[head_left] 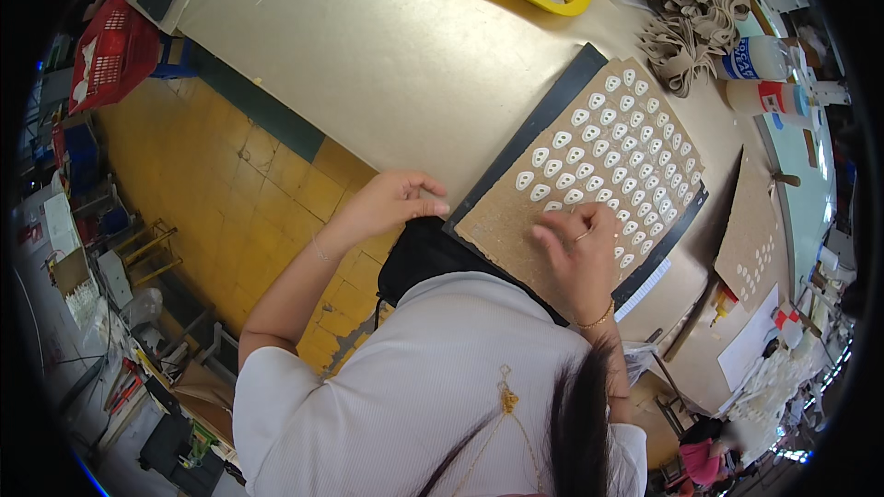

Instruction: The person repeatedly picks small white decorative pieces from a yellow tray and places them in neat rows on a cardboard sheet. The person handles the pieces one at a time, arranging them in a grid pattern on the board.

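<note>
The board [502, 221] was brown, patterned with rows of white pieces [580, 117] bearing dark spots. The surface [359, 64] was pale gold. At twelve o'clock the tray [573, 7] was yellow; at ten, the basket [129, 51] was red. The tiled floor [207, 152] was yellow.

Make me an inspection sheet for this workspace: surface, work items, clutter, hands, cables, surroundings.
Surface: smooth tan table, glare on it.
Work items: brown board on a dark panel; rows of small white pieces on the board, its near part bare.
Clutter: yellow tray with pale pieces and a plastic bag; stacked brown cutouts; two bottles on the right.
Hands: left hand beside the panel's near corner, fingers loosely curved, nothing seen in it; right hand over the board, contact or grip unclear.
Cables: none identifiable; picture edges too unclear.
Surroundings: yellow tiled floor, red basket, person in pink.
</note>
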Tool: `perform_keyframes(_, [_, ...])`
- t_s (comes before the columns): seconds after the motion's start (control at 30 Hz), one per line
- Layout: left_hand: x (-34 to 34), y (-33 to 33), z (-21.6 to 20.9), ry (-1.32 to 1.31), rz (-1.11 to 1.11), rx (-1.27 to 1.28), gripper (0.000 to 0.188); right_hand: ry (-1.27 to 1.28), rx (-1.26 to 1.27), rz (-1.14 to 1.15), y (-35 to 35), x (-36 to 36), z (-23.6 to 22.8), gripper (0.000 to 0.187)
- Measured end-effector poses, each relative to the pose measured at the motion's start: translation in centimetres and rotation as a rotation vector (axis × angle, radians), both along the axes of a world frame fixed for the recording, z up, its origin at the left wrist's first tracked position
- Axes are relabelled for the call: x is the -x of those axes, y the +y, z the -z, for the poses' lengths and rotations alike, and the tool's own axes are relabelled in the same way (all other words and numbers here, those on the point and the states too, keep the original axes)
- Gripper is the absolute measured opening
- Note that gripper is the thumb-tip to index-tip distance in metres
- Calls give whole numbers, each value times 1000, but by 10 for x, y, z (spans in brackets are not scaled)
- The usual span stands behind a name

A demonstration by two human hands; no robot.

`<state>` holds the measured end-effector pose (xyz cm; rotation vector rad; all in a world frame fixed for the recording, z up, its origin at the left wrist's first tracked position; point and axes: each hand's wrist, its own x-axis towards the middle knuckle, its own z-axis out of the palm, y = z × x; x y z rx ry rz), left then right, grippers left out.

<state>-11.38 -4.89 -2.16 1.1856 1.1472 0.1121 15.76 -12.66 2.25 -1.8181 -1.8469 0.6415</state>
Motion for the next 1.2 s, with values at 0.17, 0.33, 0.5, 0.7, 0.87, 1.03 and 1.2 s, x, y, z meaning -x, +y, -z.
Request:
perform_keyframes(0.17, [-12, -1, -6, 85, 67, -16, 27, -53, 13, -188, -18, 0, 1, 25])
perform_keyframes(0.33, [-16, -7, 5, 86, 97, -74, 25, -84, 17, -181, -26, -6, 2, 25])
perform_keyframes(0.5, [8, -3, -19, 210, 155, -182, 25, -114, 14, -146, -30, -12, 2, 25])
perform_keyframes(0.7, [102, -3, -3, 506, 199, -3, 24, -68, 0, -111, -32, -12, 6, 26])
perform_keyframes(0.87, [185, -25, 46, 1198, 365, -244, 28, -50, -20, -120, -28, -14, 3, 28])
perform_keyframes(1.03, [243, -26, 58, 1433, 202, -342, 44, -77, -24, -106, -26, -18, -2, 30])
perform_keyframes(1.2, [147, 34, -24, 284, -527, 120, 44, -37, -65, -81, -22, -19, 0, 37])
